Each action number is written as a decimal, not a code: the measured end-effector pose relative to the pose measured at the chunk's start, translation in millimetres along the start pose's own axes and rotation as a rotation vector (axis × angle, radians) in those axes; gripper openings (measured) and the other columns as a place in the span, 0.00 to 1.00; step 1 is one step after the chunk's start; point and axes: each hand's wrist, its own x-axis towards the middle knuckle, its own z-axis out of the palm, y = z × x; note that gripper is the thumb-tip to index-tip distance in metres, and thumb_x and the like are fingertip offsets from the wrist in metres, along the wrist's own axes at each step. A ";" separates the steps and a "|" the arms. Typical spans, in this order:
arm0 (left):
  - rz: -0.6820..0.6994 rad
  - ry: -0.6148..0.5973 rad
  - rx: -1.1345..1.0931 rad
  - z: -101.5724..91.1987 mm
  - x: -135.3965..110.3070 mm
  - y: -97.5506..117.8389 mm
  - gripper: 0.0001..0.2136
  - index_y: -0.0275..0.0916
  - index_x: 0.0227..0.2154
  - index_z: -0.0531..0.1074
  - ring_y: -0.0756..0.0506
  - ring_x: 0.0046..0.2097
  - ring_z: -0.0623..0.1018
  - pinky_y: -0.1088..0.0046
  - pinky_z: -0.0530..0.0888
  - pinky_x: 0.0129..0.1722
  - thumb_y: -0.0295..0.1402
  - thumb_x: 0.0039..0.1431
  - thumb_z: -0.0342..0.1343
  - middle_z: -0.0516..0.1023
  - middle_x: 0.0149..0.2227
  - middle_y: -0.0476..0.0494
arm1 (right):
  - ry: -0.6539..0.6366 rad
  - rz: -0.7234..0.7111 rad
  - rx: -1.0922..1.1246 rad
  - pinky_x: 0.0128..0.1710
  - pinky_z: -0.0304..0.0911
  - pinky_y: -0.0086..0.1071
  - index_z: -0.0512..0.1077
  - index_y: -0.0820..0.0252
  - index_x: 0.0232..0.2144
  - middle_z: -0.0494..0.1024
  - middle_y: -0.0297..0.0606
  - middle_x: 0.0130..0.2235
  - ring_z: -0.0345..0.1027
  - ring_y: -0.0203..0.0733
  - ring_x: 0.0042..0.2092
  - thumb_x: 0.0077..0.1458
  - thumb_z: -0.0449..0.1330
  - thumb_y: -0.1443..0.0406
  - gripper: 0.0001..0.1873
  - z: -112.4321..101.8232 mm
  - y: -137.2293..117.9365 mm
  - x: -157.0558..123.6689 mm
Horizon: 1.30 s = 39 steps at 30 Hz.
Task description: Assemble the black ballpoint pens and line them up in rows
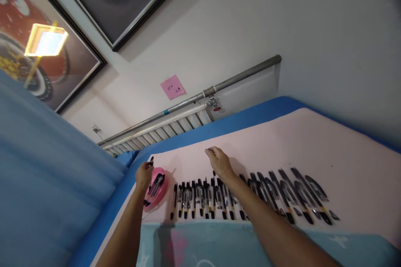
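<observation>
My left hand (pixel 144 174) is above the left rim of a pink basket (pixel 163 192), its fingers closed on a small black pen part (pixel 152 161), perhaps a cap. Inside the basket lie several black and clear pen pieces (pixel 156 185). My right hand (pixel 220 162) hovers over the pale pink tabletop (pixel 188 156), just beyond a row of pens, with fingertips pinched together; whatever they hold, if anything, is too small to make out. Pens with black ends (pixel 193 200) lie side by side in a long row, with loose clear and black pieces among them. My right forearm hides part of the row.
A teal patterned cloth (pixel 219 242) lies along the near edge. Blue covering (pixel 188 135) borders the tabletop. Behind it are a radiator (pixel 163 131), a metal pipe (pixel 244 74) and a wall with a pink note (pixel 173 87). A blue curtain (pixel 46 167) hangs at left.
</observation>
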 end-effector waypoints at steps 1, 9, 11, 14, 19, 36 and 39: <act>-0.005 -0.012 0.078 -1.0 3.6 -12.7 0.09 0.33 0.32 0.70 0.40 0.40 0.74 0.69 0.67 0.35 0.28 0.46 0.53 0.76 0.34 0.35 | -0.007 -0.001 -0.004 0.37 0.56 0.31 0.69 0.59 0.26 0.72 0.36 0.30 0.64 0.40 0.36 0.52 0.48 0.58 0.14 -0.6 0.6 0.6; 0.002 -0.130 0.429 20.3 19.9 -70.5 0.09 0.34 0.33 0.72 0.40 0.41 0.75 0.72 0.65 0.33 0.26 0.47 0.51 0.77 0.37 0.35 | -0.039 -0.002 -0.015 0.35 0.55 0.29 0.68 0.59 0.22 0.71 0.35 0.27 0.63 0.38 0.34 0.50 0.50 0.61 0.12 -2.6 1.7 3.4; 0.012 -0.151 0.456 23.4 25.1 -73.2 0.09 0.35 0.33 0.72 0.40 0.40 0.75 0.72 0.65 0.33 0.27 0.48 0.51 0.77 0.36 0.36 | -0.039 0.003 0.000 0.35 0.55 0.29 0.69 0.59 0.22 0.71 0.34 0.27 0.63 0.38 0.33 0.49 0.50 0.61 0.11 -3.4 1.4 4.2; 0.025 -0.176 0.467 23.6 29.0 -74.4 0.10 0.34 0.34 0.72 0.42 0.38 0.75 0.70 0.66 0.34 0.30 0.49 0.51 0.77 0.36 0.37 | -0.030 0.013 0.039 0.35 0.55 0.30 0.68 0.59 0.21 0.71 0.34 0.27 0.63 0.38 0.33 0.46 0.52 0.62 0.08 -5.4 0.4 5.5; 0.061 -0.150 0.444 9.0 25.9 -64.5 0.11 0.33 0.34 0.73 0.39 0.41 0.74 0.69 0.66 0.36 0.30 0.51 0.49 0.77 0.38 0.33 | 0.054 0.089 0.154 0.34 0.56 0.30 0.68 0.58 0.21 0.71 0.33 0.25 0.65 0.39 0.32 0.44 0.53 0.62 0.08 -16.7 0.3 11.0; 0.346 -0.567 0.289 142.5 -81.1 112.8 0.06 0.36 0.22 0.72 0.43 0.31 0.75 0.72 0.65 0.28 0.33 0.40 0.56 0.77 0.27 0.38 | 0.336 0.370 0.557 0.15 0.51 0.22 0.66 0.62 0.27 0.72 0.38 0.31 0.66 0.32 0.24 0.42 0.49 0.60 0.12 -55.5 8.8 30.2; 0.277 -0.634 0.331 151.9 -76.3 113.4 0.05 0.36 0.16 0.70 0.42 0.27 0.75 0.72 0.64 0.25 0.32 0.37 0.57 0.75 0.21 0.37 | 0.319 0.382 0.551 0.15 0.51 0.21 0.66 0.62 0.27 0.73 0.38 0.31 0.66 0.32 0.24 0.43 0.48 0.61 0.12 -54.0 8.7 31.0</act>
